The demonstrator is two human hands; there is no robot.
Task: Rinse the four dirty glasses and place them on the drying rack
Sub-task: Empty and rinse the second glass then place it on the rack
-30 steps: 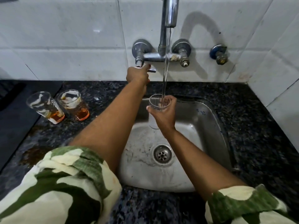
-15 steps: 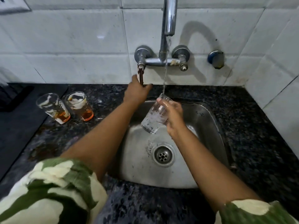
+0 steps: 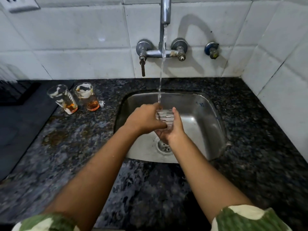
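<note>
A clear ribbed glass (image 3: 165, 117) is held over the steel sink (image 3: 200, 117), under the stream of water from the tap (image 3: 165, 12). My right hand (image 3: 173, 130) cups it from below and the right. My left hand (image 3: 145, 120) grips it from the left, fingers across its side. Two dirty glasses stand on the counter left of the sink, one (image 3: 62, 99) tilted in view with orange liquid at its base, the other (image 3: 86, 96) beside it with orange liquid too. The drying rack is not clearly visible.
A dark speckled granite counter (image 3: 250, 130) surrounds the sink. A black mat or tray (image 3: 20, 114) lies at the left. The tap's lever handle (image 3: 143, 67) hangs down at the wall. The drain (image 3: 164, 146) sits below my hands. White tiled walls close the back and right.
My left hand left the tap handle and came down onto the glass. The glass moved lower and nearer over the sink, now held by both hands. Water still runs.
</note>
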